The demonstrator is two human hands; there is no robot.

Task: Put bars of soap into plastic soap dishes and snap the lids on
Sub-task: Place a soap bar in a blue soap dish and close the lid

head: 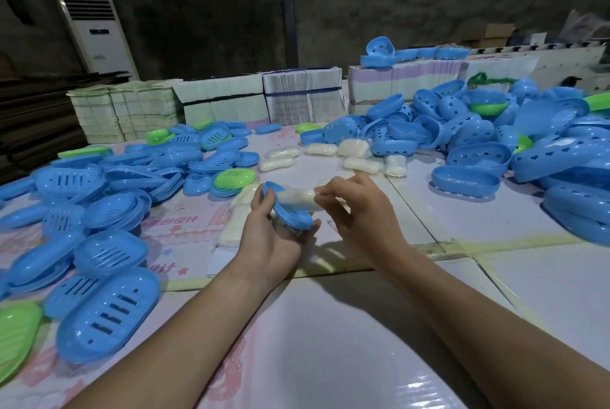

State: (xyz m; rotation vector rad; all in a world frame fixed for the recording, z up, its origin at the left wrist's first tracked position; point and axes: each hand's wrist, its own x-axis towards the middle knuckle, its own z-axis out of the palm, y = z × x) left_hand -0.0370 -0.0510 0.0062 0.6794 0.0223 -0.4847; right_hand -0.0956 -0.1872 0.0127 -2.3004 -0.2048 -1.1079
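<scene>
At the left edge of the frame I see a heap of blue oval plastic soap-dish pieces with slotted faces (109,311), lying overlapped on the pale printed table covering (330,326). A few green oval plastic pieces (16,339) lie among them, one at the lower left corner and one nearer centre.

At upper left I note a white upright air-conditioning unit (95,32) against the dark wall. To its right, a row of bundled flat paper stacks (302,96) stands along the far edge of the table.

At frame centre, my left hand (274,237) holds a blue oval plastic soap dish (290,215), fingers curled around it from below and thumb at its left end. The dish is tilted and raised off the table. A white bar of soap in clear wrap (298,199) rests in the dish. My right hand (359,210) pinches the right end of this bar between thumb and fingertips. No lid is on the dish.

Just beyond the hands, several wrapped white soap bars (355,164) lie loose on the table, and more lie under the left hand.

At the right of the frame I see a large pile of blue perforated oval plastic dish parts (478,158), with some green pieces mixed in. More blue parts sit on top of the paper stacks at upper right.
</scene>
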